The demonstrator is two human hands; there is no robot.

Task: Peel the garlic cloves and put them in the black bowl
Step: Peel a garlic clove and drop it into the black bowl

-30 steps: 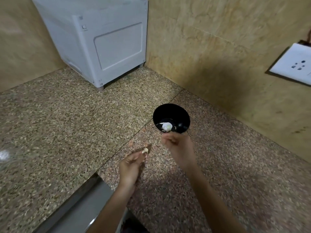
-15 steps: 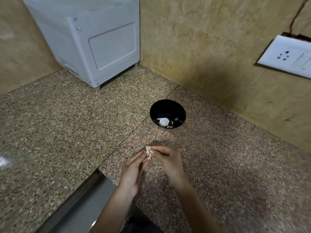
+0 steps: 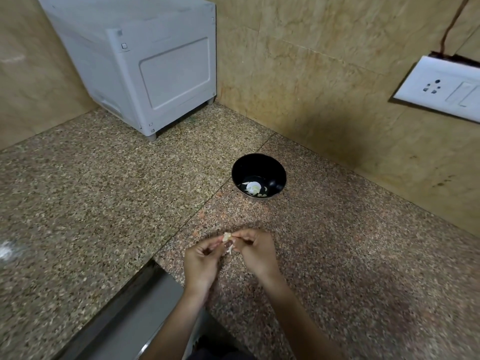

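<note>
A small pale garlic clove (image 3: 227, 237) is pinched between the fingertips of both hands above the granite counter. My left hand (image 3: 202, 262) holds it from the left and my right hand (image 3: 255, 252) from the right, with a strip of skin hanging below the clove. The black bowl (image 3: 270, 165) stands on the counter beyond the hands, near the wall. Peeled pale garlic pieces (image 3: 253, 188) lie in its bottom.
A grey box-shaped appliance (image 3: 145, 63) stands in the back corner. A white wall socket (image 3: 441, 88) is on the right wall. A steel edge (image 3: 130, 315) runs along the counter's front cut-out at the lower left.
My right hand came back from over the bowl and joined my left hand on the clove. Both hands now pinch it together, and the view has shifted slightly.
</note>
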